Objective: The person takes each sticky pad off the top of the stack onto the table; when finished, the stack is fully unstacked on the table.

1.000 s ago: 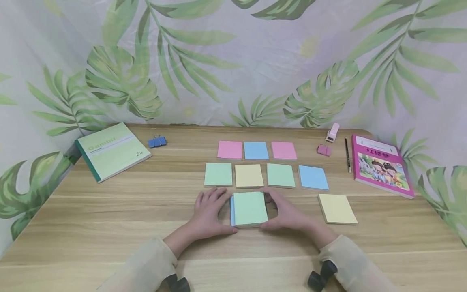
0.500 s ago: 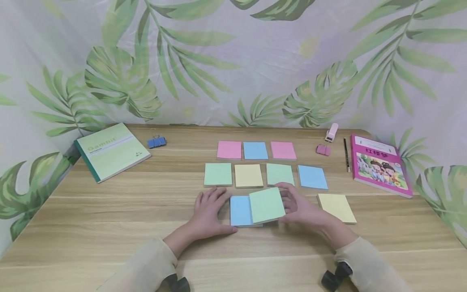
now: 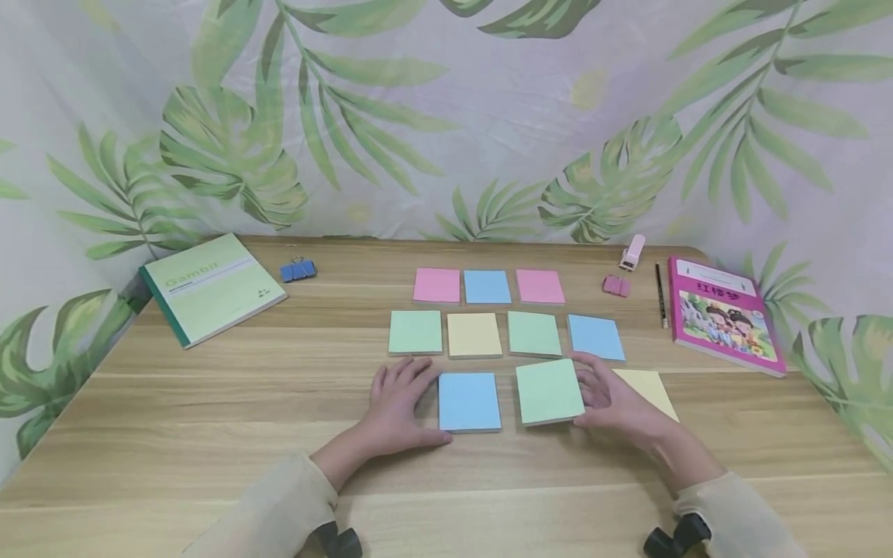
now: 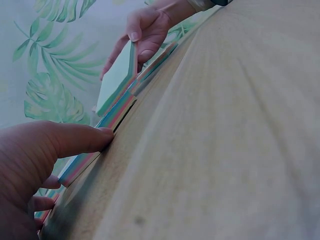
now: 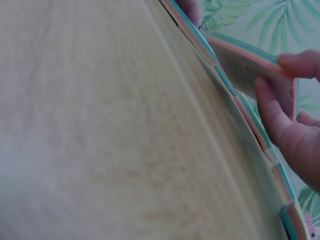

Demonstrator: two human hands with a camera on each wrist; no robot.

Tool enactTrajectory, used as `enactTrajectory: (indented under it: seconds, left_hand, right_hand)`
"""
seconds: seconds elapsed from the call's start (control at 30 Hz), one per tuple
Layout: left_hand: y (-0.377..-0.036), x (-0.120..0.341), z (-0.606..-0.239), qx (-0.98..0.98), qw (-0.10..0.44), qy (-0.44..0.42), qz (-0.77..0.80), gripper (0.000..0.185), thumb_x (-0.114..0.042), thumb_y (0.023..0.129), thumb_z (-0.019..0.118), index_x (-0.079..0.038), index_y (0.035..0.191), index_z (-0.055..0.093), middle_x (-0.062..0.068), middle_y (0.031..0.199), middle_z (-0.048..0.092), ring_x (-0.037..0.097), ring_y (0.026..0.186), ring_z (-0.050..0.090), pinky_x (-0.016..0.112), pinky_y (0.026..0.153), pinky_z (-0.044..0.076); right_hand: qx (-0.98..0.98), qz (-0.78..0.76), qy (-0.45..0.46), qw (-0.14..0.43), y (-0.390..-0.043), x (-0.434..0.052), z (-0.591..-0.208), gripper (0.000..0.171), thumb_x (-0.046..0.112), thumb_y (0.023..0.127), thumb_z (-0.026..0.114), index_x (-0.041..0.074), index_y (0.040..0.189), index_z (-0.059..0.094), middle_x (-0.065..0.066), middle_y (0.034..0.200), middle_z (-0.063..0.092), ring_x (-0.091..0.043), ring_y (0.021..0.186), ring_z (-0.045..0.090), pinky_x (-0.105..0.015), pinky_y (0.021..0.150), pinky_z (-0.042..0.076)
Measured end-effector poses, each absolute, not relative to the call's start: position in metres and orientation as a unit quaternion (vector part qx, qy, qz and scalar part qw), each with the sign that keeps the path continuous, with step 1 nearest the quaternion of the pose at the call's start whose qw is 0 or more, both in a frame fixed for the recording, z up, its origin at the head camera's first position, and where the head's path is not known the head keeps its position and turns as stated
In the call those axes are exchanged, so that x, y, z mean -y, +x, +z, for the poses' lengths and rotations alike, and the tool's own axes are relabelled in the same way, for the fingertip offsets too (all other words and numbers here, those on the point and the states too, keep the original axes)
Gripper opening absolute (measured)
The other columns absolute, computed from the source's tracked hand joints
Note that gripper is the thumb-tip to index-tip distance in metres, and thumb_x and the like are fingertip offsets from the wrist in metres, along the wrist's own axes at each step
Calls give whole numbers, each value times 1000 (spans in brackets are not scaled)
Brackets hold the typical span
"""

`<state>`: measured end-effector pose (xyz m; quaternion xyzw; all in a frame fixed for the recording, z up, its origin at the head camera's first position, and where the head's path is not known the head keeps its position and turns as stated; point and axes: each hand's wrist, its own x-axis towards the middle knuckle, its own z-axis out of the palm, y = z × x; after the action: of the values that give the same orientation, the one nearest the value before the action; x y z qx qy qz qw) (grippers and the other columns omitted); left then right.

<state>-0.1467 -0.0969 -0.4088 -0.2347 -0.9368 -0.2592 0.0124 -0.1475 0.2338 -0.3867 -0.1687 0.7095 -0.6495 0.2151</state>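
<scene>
My right hand (image 3: 617,399) pinches a green sticky note pad (image 3: 549,392) by its right side. In the right wrist view, its pale underside (image 5: 245,70) and coloured layered edge show, tilted and raised off the table. A blue sticky note pad (image 3: 470,402) lies flat to the left of it. Around the blue pad's left side is my left hand (image 3: 398,407), thumb at the near corner and fingers at the far one. The left wrist view shows that thumb (image 4: 85,139) against the pad's layered edge. A yellow pad (image 3: 649,390) is partly hidden behind my right hand.
Behind lie two rows of pads, among them a yellow one (image 3: 474,335) and a pink one (image 3: 437,286). A green notebook (image 3: 216,291) and blue binder clip (image 3: 298,270) sit left. A pink clip (image 3: 617,286), stapler (image 3: 632,253), pencil (image 3: 661,297) and book (image 3: 725,314) sit right.
The green pad has come off the top of the blue pad and moved right in my right hand, uncovering the blue one. My left hand has stayed in place.
</scene>
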Motion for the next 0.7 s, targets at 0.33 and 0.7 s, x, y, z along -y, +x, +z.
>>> enactTrajectory:
  seconds: [0.33, 0.7]
  left_hand:
    - [-146, 97, -408, 935, 13, -238, -261, 85, -51, 57, 70, -11, 127, 42, 10, 133, 31, 32, 123, 17, 54, 96, 2]
    - [-146, 101, -405, 932, -10, -238, -274, 87, -50, 57, 71, -11, 129, 40, 9, 134, 30, 30, 124, 14, 53, 96, 1]
  right_hand:
    - [-705, -648, -162, 241, -148, -232, -397, 83, -7, 71, 61, 6, 133, 7, -28, 132, 19, -39, 115, 32, -33, 83, 42]
    - [-759, -585, -146, 243, -146, -235, -384, 87, 2, 73, 65, 13, 137, 6, -26, 130, 24, -37, 106, 40, -37, 80, 44]
